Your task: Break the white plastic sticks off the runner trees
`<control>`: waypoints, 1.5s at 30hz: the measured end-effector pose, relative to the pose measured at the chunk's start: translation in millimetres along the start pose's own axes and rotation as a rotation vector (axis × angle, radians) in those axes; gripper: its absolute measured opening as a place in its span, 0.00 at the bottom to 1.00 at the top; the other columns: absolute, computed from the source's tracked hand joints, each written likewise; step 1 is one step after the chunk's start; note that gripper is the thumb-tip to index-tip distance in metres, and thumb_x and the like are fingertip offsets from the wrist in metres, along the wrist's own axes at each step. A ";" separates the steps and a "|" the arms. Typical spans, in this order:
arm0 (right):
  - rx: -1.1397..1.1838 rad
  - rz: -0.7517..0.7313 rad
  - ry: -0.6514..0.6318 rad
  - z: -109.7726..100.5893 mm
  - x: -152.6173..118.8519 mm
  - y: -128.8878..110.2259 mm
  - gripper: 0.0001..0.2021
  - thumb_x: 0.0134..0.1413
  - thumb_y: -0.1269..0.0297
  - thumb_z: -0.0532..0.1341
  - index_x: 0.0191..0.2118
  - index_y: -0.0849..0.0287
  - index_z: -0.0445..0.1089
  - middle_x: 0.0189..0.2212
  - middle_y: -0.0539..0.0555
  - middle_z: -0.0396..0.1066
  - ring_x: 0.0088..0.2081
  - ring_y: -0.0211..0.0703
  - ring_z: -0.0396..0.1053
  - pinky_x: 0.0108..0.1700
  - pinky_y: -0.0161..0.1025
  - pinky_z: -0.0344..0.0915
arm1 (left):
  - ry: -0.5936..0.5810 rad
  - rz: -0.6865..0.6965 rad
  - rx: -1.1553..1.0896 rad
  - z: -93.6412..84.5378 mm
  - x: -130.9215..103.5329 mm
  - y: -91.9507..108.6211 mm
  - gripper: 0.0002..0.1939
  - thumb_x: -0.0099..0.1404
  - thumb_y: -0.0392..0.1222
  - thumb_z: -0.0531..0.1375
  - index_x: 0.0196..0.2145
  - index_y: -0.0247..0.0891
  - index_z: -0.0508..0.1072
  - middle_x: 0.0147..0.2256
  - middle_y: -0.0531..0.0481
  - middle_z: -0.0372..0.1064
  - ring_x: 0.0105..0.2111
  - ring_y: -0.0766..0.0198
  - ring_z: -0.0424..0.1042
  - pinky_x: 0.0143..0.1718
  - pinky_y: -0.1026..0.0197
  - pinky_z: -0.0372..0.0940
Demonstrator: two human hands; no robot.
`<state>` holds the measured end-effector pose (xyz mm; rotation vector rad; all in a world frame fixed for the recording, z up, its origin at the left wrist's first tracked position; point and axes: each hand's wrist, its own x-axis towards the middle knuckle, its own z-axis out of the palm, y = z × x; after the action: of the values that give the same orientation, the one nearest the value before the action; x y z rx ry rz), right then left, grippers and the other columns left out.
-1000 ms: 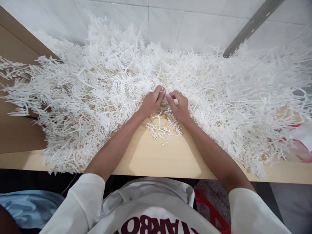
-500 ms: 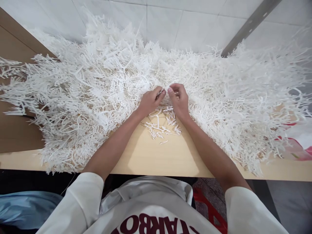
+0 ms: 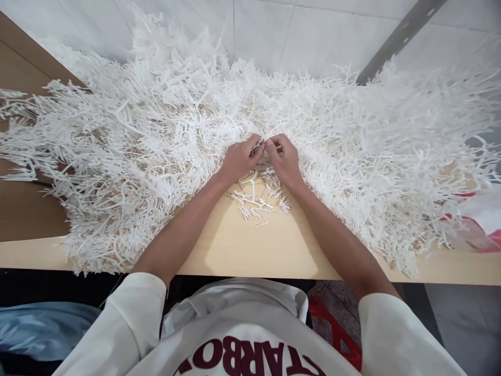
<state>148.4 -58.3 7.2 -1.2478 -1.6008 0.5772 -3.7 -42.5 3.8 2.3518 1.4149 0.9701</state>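
My left hand (image 3: 239, 157) is closed in a pinch on a thin white branched sprig (image 3: 257, 145), of which only a small bit shows between thumb and forefinger. Touching it fingertip to fingertip is my right hand (image 3: 285, 161), also pinched; what its fingers hold is too small to make out. Both hands are at the front of a large heap of white branched sprigs (image 3: 168, 130). Below them, on the pale wooden table (image 3: 254, 253), lie a bigger forked white sprig (image 3: 253, 198) and several short loose bits (image 3: 282, 203).
The heap spreads widely to both sides and back towards a tiled wall (image 3: 258, 31). A brown cardboard box (image 3: 31, 209) stands at the left, and a clear and red plastic bag (image 3: 475, 230) lies at the right. A grey metal post (image 3: 399, 42) rises behind. Beneath the table is a red stool (image 3: 336, 329).
My right hand has moved slightly left, and its fingertips have closed against those of my left hand. The view has shifted a little. The loose bits on the table lie as before.
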 end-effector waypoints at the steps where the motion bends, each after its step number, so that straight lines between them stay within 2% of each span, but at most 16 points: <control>1: -0.008 0.005 -0.015 0.3 0.2 -0.7 0.22 0.61 0.40 0.53 0.33 0.55 0.66 0.31 0.49 0.68 0.33 0.37 0.64 0.36 0.37 0.61 | -0.005 0.011 0.002 -0.2 -0.2 0.1 0.13 0.72 0.49 0.49 0.38 0.42 0.69 0.24 0.53 0.69 0.23 0.65 0.67 0.27 0.62 0.54; 6: -0.145 -0.061 -0.029 1.4 -0.4 -0.3 0.19 0.67 0.48 0.48 0.30 0.54 0.60 0.27 0.48 0.63 0.31 0.38 0.61 0.37 0.40 0.58 | 0.006 0.064 0.046 1.9 -0.9 -0.6 0.14 0.73 0.49 0.48 0.36 0.42 0.69 0.26 0.51 0.71 0.24 0.64 0.68 0.27 0.61 0.53; 10: -0.244 -0.117 0.014 2.8 -1.8 3.3 0.16 0.64 0.55 0.52 0.26 0.54 0.55 0.24 0.48 0.59 0.29 0.38 0.57 0.35 0.40 0.54 | 0.028 0.023 0.131 7.3 0.0 -1.9 0.13 0.72 0.49 0.50 0.37 0.42 0.70 0.25 0.49 0.71 0.25 0.62 0.68 0.28 0.60 0.55; 14: -0.217 -0.100 0.013 3.9 -0.4 4.2 0.15 0.60 0.59 0.54 0.24 0.55 0.52 0.21 0.46 0.55 0.26 0.36 0.53 0.32 0.39 0.51 | -0.011 -0.014 0.129 8.6 -0.4 1.4 0.13 0.72 0.50 0.51 0.40 0.42 0.71 0.26 0.48 0.72 0.26 0.61 0.69 0.29 0.60 0.55; 19: -0.166 -0.068 0.027 2.9 0.0 1.0 0.15 0.59 0.60 0.54 0.23 0.55 0.52 0.19 0.45 0.53 0.24 0.35 0.52 0.30 0.38 0.50 | -0.028 -0.040 0.034 6.8 0.3 2.7 0.15 0.73 0.52 0.49 0.39 0.43 0.69 0.25 0.51 0.69 0.24 0.63 0.67 0.28 0.60 0.55; 21: -0.129 -0.070 0.024 1.4 -3.1 -1.2 0.15 0.58 0.60 0.54 0.23 0.55 0.53 0.19 0.45 0.53 0.23 0.34 0.52 0.29 0.37 0.50 | 0.039 -0.086 -0.061 6.0 3.3 -3.9 0.17 0.73 0.55 0.47 0.38 0.43 0.68 0.23 0.52 0.67 0.22 0.65 0.63 0.27 0.60 0.54; 24: -0.095 -0.129 -0.017 -1.1 -8.8 -4.2 0.15 0.58 0.60 0.55 0.22 0.56 0.55 0.18 0.45 0.55 0.23 0.34 0.53 0.29 0.37 0.52 | 0.236 -0.178 -0.265 3.8 7.9 -16.5 0.23 0.73 0.61 0.43 0.38 0.43 0.66 0.22 0.53 0.63 0.21 0.67 0.60 0.26 0.60 0.53; 25: -0.082 -0.141 -0.016 -1.5 -9.9 -4.7 0.15 0.59 0.59 0.55 0.23 0.56 0.56 0.19 0.45 0.57 0.24 0.34 0.55 0.30 0.37 0.54 | 0.256 -0.177 -0.325 2.8 8.7 -19.1 0.23 0.72 0.63 0.42 0.38 0.43 0.65 0.22 0.54 0.62 0.20 0.68 0.60 0.26 0.60 0.54; 27: -0.036 -0.120 0.033 -1.6 -9.6 -4.2 0.14 0.62 0.56 0.54 0.26 0.56 0.62 0.23 0.47 0.63 0.27 0.35 0.61 0.33 0.38 0.58 | 0.172 -0.137 -0.414 1.2 8.4 -20.2 0.23 0.72 0.63 0.43 0.40 0.43 0.65 0.21 0.56 0.62 0.20 0.68 0.61 0.27 0.61 0.55; 30: 0.021 -0.056 0.116 0.2 -4.7 -0.1 0.15 0.63 0.48 0.56 0.38 0.54 0.69 0.36 0.51 0.73 0.37 0.39 0.70 0.40 0.40 0.65 | 0.030 -0.073 -0.478 -0.8 5.8 -15.2 0.21 0.72 0.62 0.45 0.41 0.43 0.65 0.21 0.57 0.63 0.21 0.68 0.65 0.29 0.62 0.59; 33: -0.025 -0.092 0.055 2.6 -0.6 4.8 0.19 0.62 0.43 0.55 0.46 0.52 0.71 0.44 0.54 0.74 0.45 0.43 0.71 0.45 0.43 0.67 | -0.013 -0.034 -0.504 -3.0 3.9 -10.9 0.21 0.73 0.61 0.44 0.40 0.42 0.66 0.21 0.56 0.65 0.22 0.68 0.66 0.30 0.62 0.60; 37: -0.129 -0.173 -0.070 3.6 -0.8 6.7 0.19 0.63 0.44 0.54 0.43 0.53 0.72 0.41 0.54 0.75 0.44 0.44 0.71 0.48 0.45 0.67 | -0.066 -0.008 -0.509 -6.3 3.2 -9.1 0.22 0.72 0.61 0.44 0.38 0.42 0.65 0.21 0.56 0.65 0.21 0.68 0.66 0.29 0.62 0.60; 40: -0.168 -0.192 -0.079 3.2 -2.8 4.9 0.18 0.65 0.47 0.53 0.37 0.55 0.71 0.36 0.53 0.74 0.39 0.42 0.70 0.45 0.43 0.66 | -0.067 -0.015 -0.478 -7.4 2.8 -8.0 0.22 0.72 0.61 0.44 0.36 0.42 0.65 0.21 0.56 0.64 0.22 0.67 0.65 0.29 0.61 0.59; 45: -0.251 -0.161 -0.085 4.7 -3.4 1.8 0.14 0.63 0.55 0.53 0.28 0.55 0.60 0.27 0.51 0.66 0.33 0.42 0.63 0.38 0.41 0.60 | -0.046 -0.024 -0.327 -4.3 3.4 -7.7 0.19 0.72 0.58 0.48 0.32 0.41 0.63 0.21 0.56 0.60 0.21 0.67 0.60 0.27 0.61 0.53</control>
<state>144.9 -59.9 2.4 -1.2736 -1.8696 0.3393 -10.8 -36.3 4.6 2.0991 1.1630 1.0438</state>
